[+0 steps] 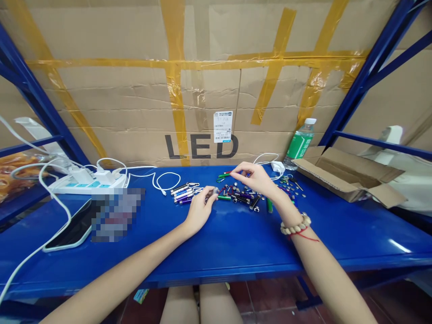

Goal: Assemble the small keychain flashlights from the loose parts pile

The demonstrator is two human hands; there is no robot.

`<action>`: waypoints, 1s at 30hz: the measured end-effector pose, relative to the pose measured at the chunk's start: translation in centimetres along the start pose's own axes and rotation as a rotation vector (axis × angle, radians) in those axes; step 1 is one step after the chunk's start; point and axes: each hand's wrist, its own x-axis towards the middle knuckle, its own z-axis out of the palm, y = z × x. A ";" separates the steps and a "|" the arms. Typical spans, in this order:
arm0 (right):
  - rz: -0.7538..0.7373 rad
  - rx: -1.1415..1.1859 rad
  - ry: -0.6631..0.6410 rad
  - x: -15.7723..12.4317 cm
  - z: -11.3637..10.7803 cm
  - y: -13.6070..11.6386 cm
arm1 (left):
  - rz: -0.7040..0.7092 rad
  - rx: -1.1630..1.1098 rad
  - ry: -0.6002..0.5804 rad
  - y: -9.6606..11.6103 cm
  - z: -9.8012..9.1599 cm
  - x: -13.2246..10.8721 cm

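Observation:
My left hand (200,208) rests on the blue shelf (236,243) with its fingertips pinched round a small silvery part I cannot name. My right hand (258,179), with a bead bracelet at the wrist, reaches over a scatter of small keychain flashlights and loose parts (245,196); its fingertips pinch at a tiny piece beside a green flashlight (224,175). A row of finished purple and silver flashlights (184,192) lies just left of my left hand.
A white power strip (88,183) with chargers and cables sits at the left, a phone (69,232) in front of it. An open cardboard box (349,175) and a green-labelled bottle (299,143) stand at the right. A cardboard wall marked LED backs the shelf.

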 end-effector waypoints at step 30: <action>0.344 -0.533 -0.152 -0.3 0.9 3.4 | -0.047 -0.039 0.015 0.7 -0.4 -0.2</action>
